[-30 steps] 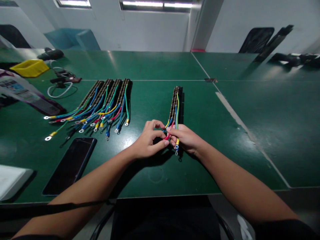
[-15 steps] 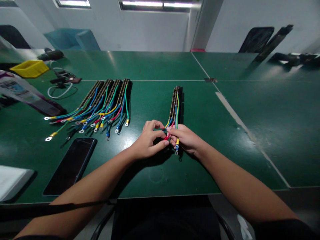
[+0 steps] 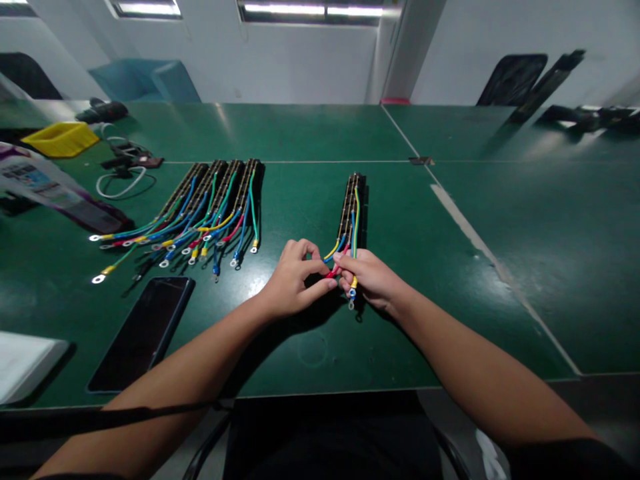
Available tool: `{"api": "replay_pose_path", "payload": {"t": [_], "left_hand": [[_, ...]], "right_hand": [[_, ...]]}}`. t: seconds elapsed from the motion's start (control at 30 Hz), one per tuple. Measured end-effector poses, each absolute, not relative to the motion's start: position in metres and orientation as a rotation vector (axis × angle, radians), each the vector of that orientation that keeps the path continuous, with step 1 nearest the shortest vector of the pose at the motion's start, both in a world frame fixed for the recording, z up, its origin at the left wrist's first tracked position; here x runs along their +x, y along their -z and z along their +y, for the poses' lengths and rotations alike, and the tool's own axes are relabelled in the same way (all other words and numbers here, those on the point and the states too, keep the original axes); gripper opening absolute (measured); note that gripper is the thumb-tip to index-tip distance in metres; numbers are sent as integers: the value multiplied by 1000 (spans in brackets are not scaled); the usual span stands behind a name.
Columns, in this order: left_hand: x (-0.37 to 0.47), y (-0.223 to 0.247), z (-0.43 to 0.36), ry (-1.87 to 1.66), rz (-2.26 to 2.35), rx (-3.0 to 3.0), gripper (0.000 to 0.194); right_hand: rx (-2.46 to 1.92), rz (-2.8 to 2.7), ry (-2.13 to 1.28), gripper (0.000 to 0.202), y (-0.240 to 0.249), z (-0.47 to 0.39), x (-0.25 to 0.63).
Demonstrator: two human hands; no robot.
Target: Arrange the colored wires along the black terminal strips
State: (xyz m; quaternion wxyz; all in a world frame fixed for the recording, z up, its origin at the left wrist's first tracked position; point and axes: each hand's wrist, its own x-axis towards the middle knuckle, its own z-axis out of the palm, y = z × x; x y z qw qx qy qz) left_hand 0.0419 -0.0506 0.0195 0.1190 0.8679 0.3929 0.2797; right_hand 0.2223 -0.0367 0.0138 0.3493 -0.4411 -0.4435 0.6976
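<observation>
A black terminal block [image 3: 349,207] with brass-coloured contacts lies lengthwise in front of me, several coloured wires coming off its near end. My right hand [image 3: 373,277] is closed round a yellow-green wire [image 3: 357,227] and a blue one, whose ring-lug ends [image 3: 353,295] stick out below the fingers. Between the two hands runs a red wire [image 3: 334,271]; my left hand [image 3: 303,277] pinches its lug end with the fingertips. Blue and yellow wires [image 3: 331,254] curve in behind my left fingers, their ends hidden.
Several similar wired terminal blocks [image 3: 225,193] lie side by side to the left, lugs toward me. Nearer are a dark phone [image 3: 143,333] and a white box [image 3: 27,367]. A plastic packet [image 3: 55,190], yellow tray [image 3: 63,139] and white cable [image 3: 123,190] sit far left on the green table [image 3: 310,133].
The lug ends below my right hand have shifted slightly left and up. My left fingers still pinch the red wire, and the curved wires beside them have spread a little to the left.
</observation>
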Motion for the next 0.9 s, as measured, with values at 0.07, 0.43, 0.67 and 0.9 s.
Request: {"api": "replay_pose_path", "payload": {"t": [0.07, 0.43, 0.67, 0.9], "left_hand": [[43, -19, -52, -812, 1173, 2574, 26], [46, -10, -55, -812, 1274, 2633, 22], [48, -14, -57, -735, 1258, 2616, 31], [48, -13, -55, -692, 1251, 2555, 18]], "right_hand": [[-1163, -1169, -1780, 28, -12, -37, 221], [-1242, -1285, -1612, 30, -6, -36, 218], [-1245, -1300, -1637, 26, -6, -35, 219], [-1279, -1337, -1604, 25, -8, -37, 218]]}}
